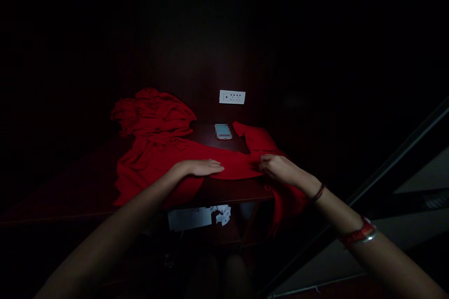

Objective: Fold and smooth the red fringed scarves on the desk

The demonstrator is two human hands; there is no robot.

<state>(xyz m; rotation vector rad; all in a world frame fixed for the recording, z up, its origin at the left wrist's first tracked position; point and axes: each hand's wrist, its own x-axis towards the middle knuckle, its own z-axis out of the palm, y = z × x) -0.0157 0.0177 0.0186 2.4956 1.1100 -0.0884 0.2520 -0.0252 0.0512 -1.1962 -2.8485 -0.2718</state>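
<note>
A red cloth [238,164] lies stretched out across the dark tabletop, with a narrow flat part between my two hands. My left hand [201,167] rests flat on it, palm down and fingers extended; a ring shows on one finger. At the right end my right hand [278,168] is closed, its fingers curled on the fabric. More red fabric [257,138] lies behind that hand, and some hangs over the table's edge below it. Whether these parts are all one piece I cannot tell.
A bunched red cloth pile [154,114] lies at the back left. Behind the stretched cloth is a phone [223,131], below a white wall socket [232,97]. Papers [189,218] lie on a lower shelf. A dark slanting frame [396,154] stands at the right; the surroundings are very dark.
</note>
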